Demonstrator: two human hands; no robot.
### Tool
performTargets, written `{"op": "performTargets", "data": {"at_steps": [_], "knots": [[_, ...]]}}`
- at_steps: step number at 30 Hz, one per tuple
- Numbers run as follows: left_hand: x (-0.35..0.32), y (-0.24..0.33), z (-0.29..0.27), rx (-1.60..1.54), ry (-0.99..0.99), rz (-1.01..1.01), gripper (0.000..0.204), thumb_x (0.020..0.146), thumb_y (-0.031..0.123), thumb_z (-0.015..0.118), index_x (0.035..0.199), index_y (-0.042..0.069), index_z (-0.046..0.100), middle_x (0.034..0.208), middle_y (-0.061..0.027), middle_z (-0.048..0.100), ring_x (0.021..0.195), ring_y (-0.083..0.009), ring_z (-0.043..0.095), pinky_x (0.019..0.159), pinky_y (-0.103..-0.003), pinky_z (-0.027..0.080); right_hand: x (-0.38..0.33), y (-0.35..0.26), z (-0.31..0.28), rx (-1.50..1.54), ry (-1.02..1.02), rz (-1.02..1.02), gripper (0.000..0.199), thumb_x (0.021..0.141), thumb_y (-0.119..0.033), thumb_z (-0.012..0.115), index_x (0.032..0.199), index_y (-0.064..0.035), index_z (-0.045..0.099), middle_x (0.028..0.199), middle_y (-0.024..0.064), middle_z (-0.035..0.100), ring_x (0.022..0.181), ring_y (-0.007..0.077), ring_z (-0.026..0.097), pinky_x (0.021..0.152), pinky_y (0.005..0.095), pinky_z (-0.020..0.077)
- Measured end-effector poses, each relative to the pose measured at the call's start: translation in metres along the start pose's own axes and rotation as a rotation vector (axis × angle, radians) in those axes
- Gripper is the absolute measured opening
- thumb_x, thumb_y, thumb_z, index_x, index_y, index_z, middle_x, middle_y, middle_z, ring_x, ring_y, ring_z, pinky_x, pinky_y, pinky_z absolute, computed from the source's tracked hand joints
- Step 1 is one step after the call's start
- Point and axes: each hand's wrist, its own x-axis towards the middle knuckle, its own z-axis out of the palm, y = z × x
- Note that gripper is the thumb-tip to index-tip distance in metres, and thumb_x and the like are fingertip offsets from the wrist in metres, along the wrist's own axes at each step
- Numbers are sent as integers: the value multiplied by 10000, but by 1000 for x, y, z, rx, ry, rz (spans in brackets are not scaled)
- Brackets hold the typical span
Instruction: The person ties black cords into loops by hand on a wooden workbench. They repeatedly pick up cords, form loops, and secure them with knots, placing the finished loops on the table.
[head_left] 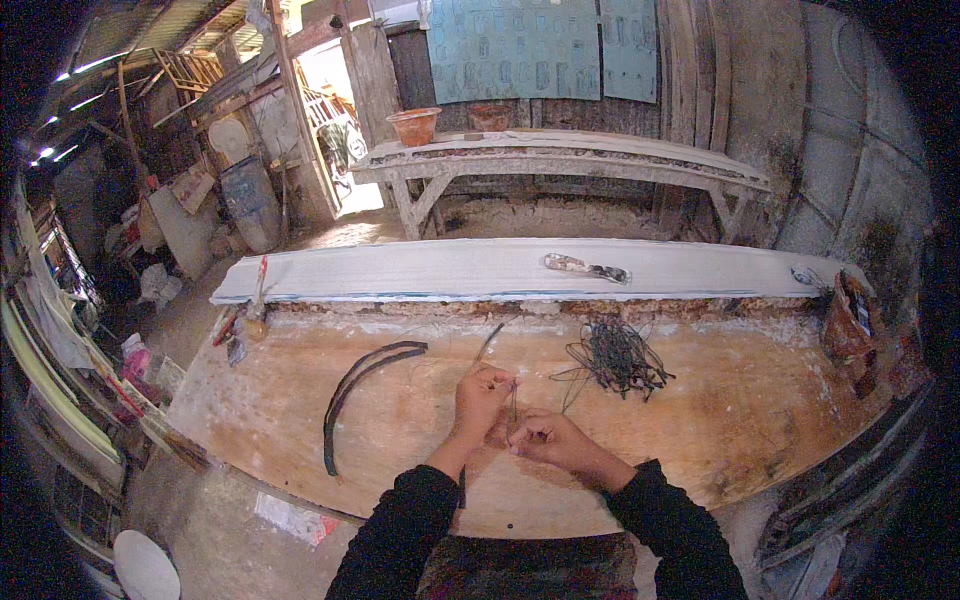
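Observation:
A short length of thin dark cord [514,402] runs between my two hands over the wooden table. Thumb and fingers of my left hand [482,398] pinch its upper end. Lower and a little to the right, my right hand [556,442] is closed in a pinch at the other end. Beneath my left hand and wrist a narrow dark strip [489,343] appears to pass, its middle hidden. A curved black strip [345,396] lies left of my hands. To their right sits a tangled bundle of thin black cords [618,356], one loop reaching toward my right hand.
A long white board [450,268] lies along the table's [270,370] far side, bearing a worn-handled tool [587,268]. A brush-like tool [260,285] leans at the left. An orange-brown container [848,318] stands at the right end. Behind is a bench [570,148] with a clay-coloured pot [414,127].

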Motion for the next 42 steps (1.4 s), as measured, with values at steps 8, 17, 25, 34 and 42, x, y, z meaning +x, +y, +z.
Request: {"op": "performTargets", "data": {"at_steps": [8,17,25,34,42], "knots": [[-3,9,1,90,-27,76,109,680,118,660,734,28,630,723,-72,541,597,-157,530,536,-257,421,0,-3,1,-56,68,-57,133,778,-191,598,746,-62,590,813,33,561,768,135,528,691,273,424],[-2,17,0,17,-97,31,88,701,71,634,763,22,596,737,-34,511,585,-107,489,528,-217,398,2,2,-6,-56,488,14,161,722,-68,622,651,-48,478,652,-15,462,615,71,425,572,218,355],[-14,23,13,-232,-528,84,68,785,88,572,790,22,559,812,9,467,693,-65,454,602,-210,388,10,28,-38,-154,915,61,164,729,-39,597,655,-47,451,635,-11,449,598,77,397,566,225,350],[-42,47,18,-441,-862,-90,87,810,113,543,873,54,532,811,-1,495,775,-107,495,723,-257,422,16,61,-51,-113,879,-10,121,760,-104,602,715,-35,514,663,-32,471,621,64,412,577,212,356],[-47,53,16,-717,-804,-303,109,818,137,535,836,33,512,858,-9,441,706,-101,496,594,-236,450,15,42,-48,18,825,-16,143,766,-167,614,773,-31,571,693,-40,491,646,56,416,574,209,341]]}}
